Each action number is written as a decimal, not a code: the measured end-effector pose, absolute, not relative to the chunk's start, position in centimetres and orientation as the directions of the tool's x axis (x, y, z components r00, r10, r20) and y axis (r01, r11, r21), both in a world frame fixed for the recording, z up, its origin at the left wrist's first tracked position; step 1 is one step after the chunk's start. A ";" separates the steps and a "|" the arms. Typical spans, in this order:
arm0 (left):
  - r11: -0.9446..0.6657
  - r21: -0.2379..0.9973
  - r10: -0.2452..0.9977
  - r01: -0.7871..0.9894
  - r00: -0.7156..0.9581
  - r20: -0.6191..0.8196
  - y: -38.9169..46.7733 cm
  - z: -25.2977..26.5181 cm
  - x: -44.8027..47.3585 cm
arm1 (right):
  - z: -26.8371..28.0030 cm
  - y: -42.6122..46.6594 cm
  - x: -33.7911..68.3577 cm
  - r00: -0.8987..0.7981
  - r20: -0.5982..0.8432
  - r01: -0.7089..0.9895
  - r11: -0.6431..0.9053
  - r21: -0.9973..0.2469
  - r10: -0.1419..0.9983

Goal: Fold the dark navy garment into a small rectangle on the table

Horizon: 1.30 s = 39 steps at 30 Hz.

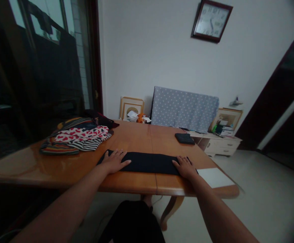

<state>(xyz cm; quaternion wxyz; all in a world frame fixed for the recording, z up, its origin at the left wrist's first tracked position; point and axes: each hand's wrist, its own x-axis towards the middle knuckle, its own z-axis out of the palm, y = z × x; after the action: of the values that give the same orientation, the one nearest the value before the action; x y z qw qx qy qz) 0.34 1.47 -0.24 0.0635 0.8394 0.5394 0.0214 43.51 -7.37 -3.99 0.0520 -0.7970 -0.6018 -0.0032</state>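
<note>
A dark navy garment (149, 162), folded into a long narrow strip, lies across the near part of the wooden table (137, 138). My left hand (115, 161) rests flat on its left end, fingers spread. My right hand (184, 166) presses flat on its right end. Neither hand grips the cloth.
A pile of clothes (78, 136) with striped and heart-print fabric sits at the table's left. A small folded dark item (184, 138) lies at the far right, and a white sheet (214, 177) at the near right corner. Behind stand a dotted cover (183, 108), picture frames and a low cabinet (219, 143).
</note>
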 end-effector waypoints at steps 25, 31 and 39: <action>-0.695 0.253 0.700 0.673 0.713 0.027 1.1 -0.2 8.1 | -3.4 -8.4 43.2 0.242 0.069 0.970 -0.239 -0.055 0.968; -0.693 0.282 0.697 0.663 0.716 0.029 1.3 -0.5 8.2 | -2.2 -7.4 42.8 0.321 0.039 0.946 -0.319 -0.051 0.946; -0.696 0.271 0.699 0.664 0.713 0.050 1.5 -0.9 8.4 | 0.1 -4.9 34.1 0.009 0.180 0.977 0.029 -0.212 0.984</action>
<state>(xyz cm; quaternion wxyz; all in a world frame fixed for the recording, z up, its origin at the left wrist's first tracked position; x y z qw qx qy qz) 8.37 1.48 -0.88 0.1175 0.9180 0.3715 0.0745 34.14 -4.88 0.08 0.1398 -0.6965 -0.7037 0.0120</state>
